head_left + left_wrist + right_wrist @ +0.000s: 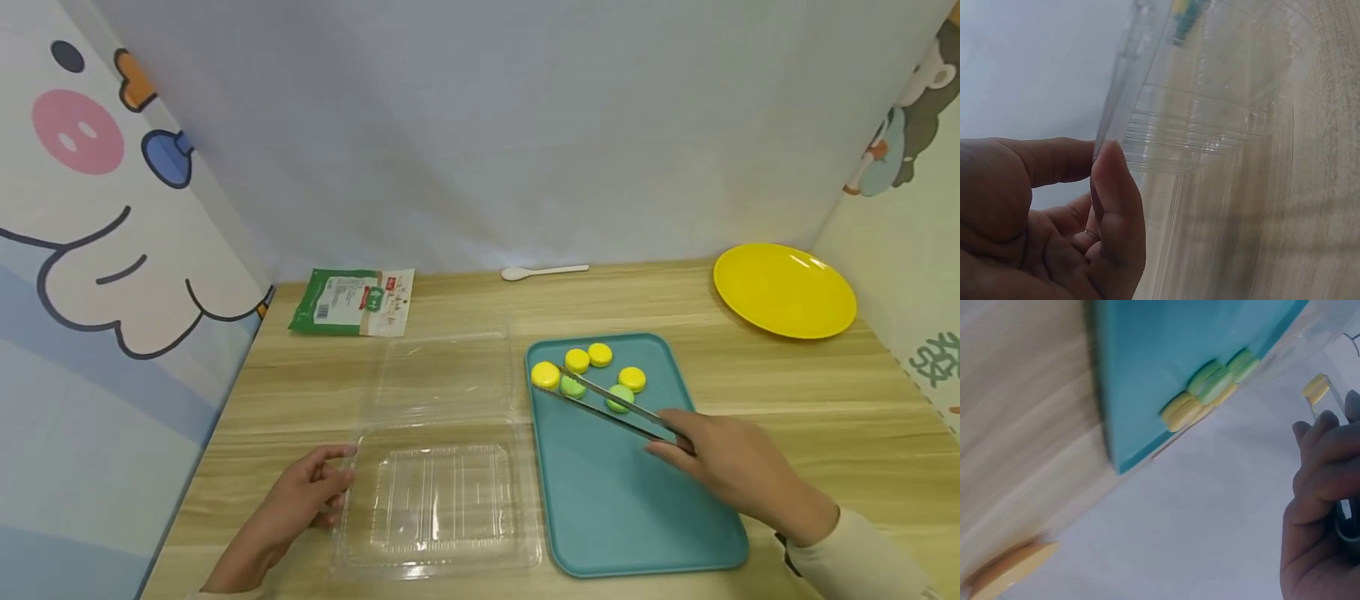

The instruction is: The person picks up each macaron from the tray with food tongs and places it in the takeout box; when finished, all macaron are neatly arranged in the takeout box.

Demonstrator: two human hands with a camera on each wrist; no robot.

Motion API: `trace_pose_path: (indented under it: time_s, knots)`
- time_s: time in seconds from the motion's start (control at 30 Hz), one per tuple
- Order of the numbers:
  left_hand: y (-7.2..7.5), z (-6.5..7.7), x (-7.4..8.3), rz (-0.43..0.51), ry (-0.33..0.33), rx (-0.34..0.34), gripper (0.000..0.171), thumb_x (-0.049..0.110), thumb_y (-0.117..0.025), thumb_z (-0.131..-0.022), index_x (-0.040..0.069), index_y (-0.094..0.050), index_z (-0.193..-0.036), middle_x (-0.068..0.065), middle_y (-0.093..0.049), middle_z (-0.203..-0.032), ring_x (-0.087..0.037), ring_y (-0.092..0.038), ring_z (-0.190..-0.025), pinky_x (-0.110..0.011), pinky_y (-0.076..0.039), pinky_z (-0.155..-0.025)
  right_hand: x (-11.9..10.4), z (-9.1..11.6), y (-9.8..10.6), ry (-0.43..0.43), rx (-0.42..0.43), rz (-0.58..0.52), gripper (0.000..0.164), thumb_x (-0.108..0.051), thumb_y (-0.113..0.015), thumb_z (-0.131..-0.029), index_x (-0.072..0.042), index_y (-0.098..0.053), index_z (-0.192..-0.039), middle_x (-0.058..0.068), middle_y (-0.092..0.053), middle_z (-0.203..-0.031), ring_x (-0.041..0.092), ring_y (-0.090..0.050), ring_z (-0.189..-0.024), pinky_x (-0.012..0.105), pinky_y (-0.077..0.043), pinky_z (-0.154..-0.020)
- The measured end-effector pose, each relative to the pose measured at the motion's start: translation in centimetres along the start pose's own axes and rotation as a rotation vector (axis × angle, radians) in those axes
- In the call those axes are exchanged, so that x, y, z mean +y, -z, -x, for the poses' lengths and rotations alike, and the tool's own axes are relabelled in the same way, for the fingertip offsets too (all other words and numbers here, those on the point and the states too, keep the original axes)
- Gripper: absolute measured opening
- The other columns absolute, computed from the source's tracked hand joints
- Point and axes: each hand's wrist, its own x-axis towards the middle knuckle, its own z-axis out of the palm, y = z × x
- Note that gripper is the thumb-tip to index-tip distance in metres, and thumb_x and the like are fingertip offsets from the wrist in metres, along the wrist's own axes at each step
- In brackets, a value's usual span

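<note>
My left hand [303,492] pinches the left rim of a clear plastic clamshell box [442,500] between thumb and finger; the left wrist view shows that rim between the fingertips. The box lies opened out, its lid [442,371] toward the back. My right hand [738,462] grips metal tongs [615,415], whose tips hold a yellow macaron [545,376] above the tray's left edge. On the blue-green tray [630,508] sit two green macarons [620,398] and several more yellow macarons [632,380]. In the right wrist view the held macaron [1316,389] is clear of the others.
A green and white packet [352,302] lies at the back left of the wooden table. Near the back wall is a white spoon [543,272]. A yellow plate [783,292] stands at the back right. Printed cloth walls enclose the table on the sides.
</note>
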Motion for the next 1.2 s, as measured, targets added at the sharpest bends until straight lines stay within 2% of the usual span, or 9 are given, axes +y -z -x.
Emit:
trace_pose_path:
  time_s: [0.17, 0.23, 0.33, 0.43, 0.57, 0.73, 0.87, 1.07, 1.2]
  knots:
    - [0.1, 0.0, -0.1, -0.009, -0.004, -0.006, 0.047, 0.010, -0.060, -0.101, -0.002, -0.046, -0.144, -0.006, -0.054, -0.089, -0.014, -0.055, -0.073, -0.029, -0.056, -0.060, -1.1, -0.2, 0.2, 0.043, -0.052, 0.003, 0.020, -0.038, -0.074, -0.091, -0.027, -0.059, -0.088, -0.019, -0.033, -0.060, -0.002, -0.030, -0.049, 0.020, -0.026, -0.043]
    - [0.0, -0.1, -0.1, -0.008, -0.003, -0.008, 0.047, 0.011, -0.060, -0.101, -0.002, -0.045, -0.144, -0.005, -0.054, -0.088, -0.014, -0.055, -0.073, -0.029, -0.056, -0.060, -1.5, -0.3, 0.2, 0.054, -0.080, 0.001, 0.018, -0.040, -0.074, -0.092, -0.025, -0.065, -0.097, -0.020, -0.035, -0.061, -0.003, -0.032, -0.049, 0.020, -0.027, -0.043]
    - [0.0, -0.1, -0.1, -0.004, -0.004, -0.010, 0.047, 0.011, -0.059, -0.102, -0.002, -0.045, -0.144, -0.005, -0.053, -0.088, -0.014, -0.054, -0.073, -0.028, -0.055, -0.059, -2.1, -0.4, 0.2, 0.073, -0.116, -0.002, 0.029, -0.043, -0.071, -0.093, -0.021, -0.070, -0.111, -0.022, -0.037, -0.064, -0.004, -0.034, -0.051, 0.020, -0.029, -0.043]
    - [0.0, -0.1, -0.1, 0.000, -0.007, -0.008, 0.047, 0.011, -0.059, -0.102, -0.001, -0.045, -0.145, -0.005, -0.053, -0.088, -0.013, -0.054, -0.072, -0.028, -0.055, -0.059, -2.5, -0.5, 0.2, 0.134, -0.104, -0.002, 0.039, -0.045, -0.070, -0.093, -0.020, -0.068, -0.123, -0.025, -0.041, -0.067, -0.006, -0.034, -0.051, 0.019, -0.029, -0.042]
    - [0.0, -0.1, -0.2, 0.005, -0.007, -0.009, 0.048, 0.011, -0.059, -0.102, -0.001, -0.044, -0.145, -0.005, -0.052, -0.088, -0.013, -0.054, -0.072, -0.028, -0.055, -0.059, -3.1, -0.8, -0.1, 0.240, -0.044, 0.011, 0.040, -0.042, -0.073, -0.091, -0.027, -0.066, -0.127, -0.027, -0.041, -0.068, -0.007, -0.032, -0.051, 0.018, -0.026, -0.040]
    - [-0.1, -0.1, -0.2, 0.006, -0.001, -0.010, 0.048, 0.012, -0.059, -0.102, -0.001, -0.044, -0.145, -0.005, -0.052, -0.088, -0.013, -0.054, -0.072, -0.028, -0.055, -0.059, -4.0, -1.3, -0.4, 0.288, -0.062, 0.027, 0.040, -0.041, -0.072, -0.092, -0.028, -0.066, -0.129, -0.026, -0.045, -0.066, -0.006, -0.037, -0.053, 0.018, -0.029, -0.041]
    - [-0.1, -0.2, -0.1, 0.006, 0.006, -0.012, 0.048, 0.012, -0.059, -0.102, -0.001, -0.043, -0.145, -0.005, -0.052, -0.088, -0.013, -0.054, -0.072, -0.028, -0.055, -0.058, -5.1, -1.8, -0.3, 0.320, -0.088, 0.060, 0.039, -0.039, -0.073, -0.092, -0.025, -0.067, -0.128, -0.020, -0.052, -0.065, -0.004, -0.037, -0.051, 0.020, -0.030, -0.040]
    - [0.0, -0.3, -0.1, 0.009, 0.006, -0.010, 0.048, 0.011, -0.059, -0.102, -0.001, -0.043, -0.146, -0.006, -0.053, -0.087, -0.013, -0.054, -0.070, -0.027, -0.054, -0.056, -7.7, -3.0, 0.6, 0.399, -0.082, 0.238, 0.035, -0.039, -0.077, -0.089, -0.022, -0.067, -0.118, -0.010, -0.051, -0.061, 0.004, -0.029, -0.042, 0.022, -0.024, -0.034]
    - [0.0, -0.3, -0.2, 0.016, 0.006, -0.017, 0.048, 0.011, -0.059, -0.102, -0.001, -0.043, -0.145, -0.005, -0.053, -0.087, -0.013, -0.055, -0.070, -0.027, -0.054, -0.057, -9.0, -3.9, 0.6, 0.447, -0.084, 0.335, 0.030, -0.040, -0.077, -0.088, -0.021, -0.067, -0.108, -0.007, -0.051, -0.059, 0.006, -0.033, -0.040, 0.023, -0.024, -0.032]
